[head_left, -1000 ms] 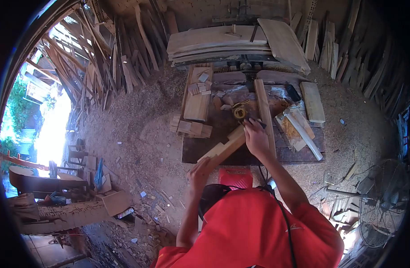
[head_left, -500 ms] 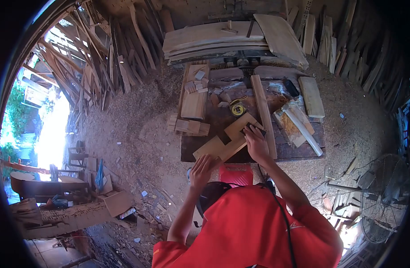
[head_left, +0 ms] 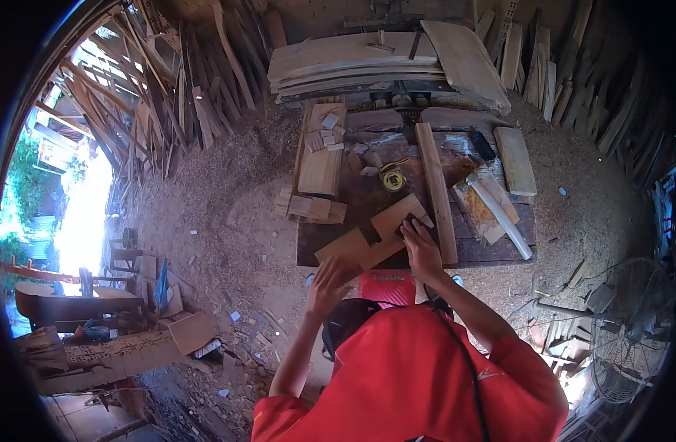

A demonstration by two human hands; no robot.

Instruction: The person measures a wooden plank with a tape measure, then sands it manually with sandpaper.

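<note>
A pale notched board [head_left: 375, 251] lies slanted at the front edge of the dark worktable [head_left: 319, 249]. My left hand [head_left: 331, 283] is closed on its lower left end. Near the upper right end, my right hand [head_left: 420, 247] is wrapped round a small dark block [head_left: 406, 225] pressed on the board; what the block is cannot be made out. Just beyond the board sits a yellow tape measure [head_left: 392, 179]. A long wooden strip [head_left: 436, 193] lies right beside my right hand.
Small wood blocks lie on a plank [head_left: 319, 171] at the table's left. To the right are a metal-coloured bar [head_left: 500, 215], a dark object [head_left: 482, 146] and a board [head_left: 515, 162]. Stacked planks [head_left: 353, 62] stand behind; a fan [head_left: 629, 331] is at lower right.
My right hand and the dark block have moved slightly left and toward me along the board. My left hand has shifted a little left and down, and the board slightly down.
</note>
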